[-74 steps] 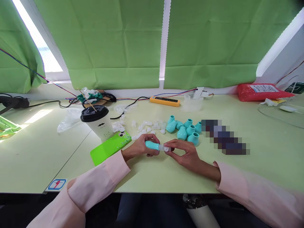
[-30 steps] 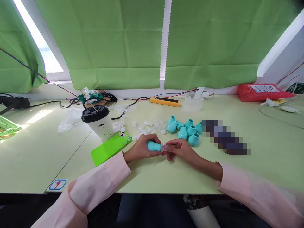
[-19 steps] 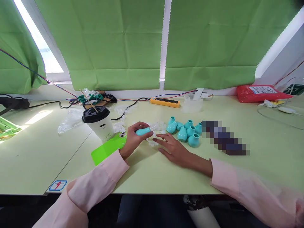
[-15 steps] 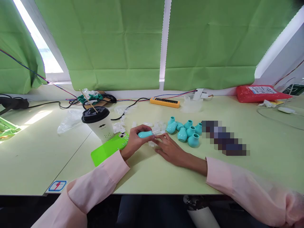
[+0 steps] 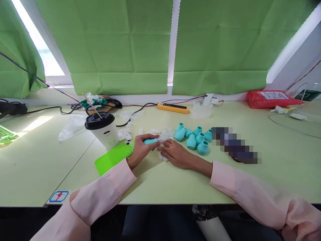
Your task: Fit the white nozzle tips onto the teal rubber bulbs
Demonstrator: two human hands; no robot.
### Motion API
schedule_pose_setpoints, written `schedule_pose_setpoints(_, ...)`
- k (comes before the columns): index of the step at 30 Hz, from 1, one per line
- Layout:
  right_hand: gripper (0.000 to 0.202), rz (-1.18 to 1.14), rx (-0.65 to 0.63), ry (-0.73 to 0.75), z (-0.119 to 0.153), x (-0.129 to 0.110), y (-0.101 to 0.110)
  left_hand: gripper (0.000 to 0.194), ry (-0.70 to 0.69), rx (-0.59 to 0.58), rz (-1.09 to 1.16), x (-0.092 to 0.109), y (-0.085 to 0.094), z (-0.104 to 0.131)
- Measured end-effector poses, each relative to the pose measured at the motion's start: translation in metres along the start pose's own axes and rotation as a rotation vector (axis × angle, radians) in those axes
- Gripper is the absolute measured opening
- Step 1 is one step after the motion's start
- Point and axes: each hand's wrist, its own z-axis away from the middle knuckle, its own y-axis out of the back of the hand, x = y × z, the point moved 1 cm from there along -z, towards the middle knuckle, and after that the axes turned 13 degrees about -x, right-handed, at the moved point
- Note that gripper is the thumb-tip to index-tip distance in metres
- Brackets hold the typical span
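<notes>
My left hand (image 5: 139, 150) is closed around a small turquoise vase (image 5: 150, 141), which lies on its side with its neck toward the right. The fingers of my right hand (image 5: 178, 154) are bent together at that neck, on a clear plastic piece (image 5: 161, 138) partly hidden by the fingers. More clear plastic pieces (image 5: 168, 133) lie just behind the hands, and a few (image 5: 163, 156) lie under my right hand. To the right stands a cluster of several turquoise vases (image 5: 191, 142), some upright and some tipped over.
Left of my hands are a bright green phone (image 5: 112, 157) and a lidded paper cup (image 5: 106, 135) with a stick in it. Behind lies an orange power strip (image 5: 173, 108) with cables. A pixelated dark object (image 5: 235, 145) and a red package (image 5: 273, 99) are on the right.
My right hand has shifted slightly left and its fingers have closed in at the vase's neck. The held vase has dipped a little lower and left. The view has shifted slightly.
</notes>
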Motion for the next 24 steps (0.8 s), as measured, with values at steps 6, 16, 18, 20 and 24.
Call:
schedule_pose_setpoints(6, 0.031, 0.054, 0.021, -0.045, -0.001, 0.004, -0.003, 0.017, 0.067, 0.018, 0.000, 0.000, -0.004, 0.003)
schedule_pose_setpoints(16, 0.036, 0.219, -0.015, -0.123, -0.001, 0.018, -0.011, 0.016, 0.061, -0.010, 0.009, 0.001, -0.004, 0.001)
schedule_pose_setpoints(18, 0.032, 0.264, -0.043, -0.086, 0.000, 0.018, -0.009, 0.017, 0.046, -0.016, 0.011, 0.001, -0.004, 0.001)
schedule_pose_setpoints(20, 0.028, 0.288, -0.078, -0.049, 0.000, 0.016, -0.008, 0.017, 0.044, -0.018, 0.009, 0.002, -0.004, 0.002)
schedule_pose_setpoints(24, 0.026, 0.301, -0.086, -0.074, 0.000, 0.013, -0.003, 0.017, 0.051, -0.028, 0.005, 0.002, -0.005, 0.002)
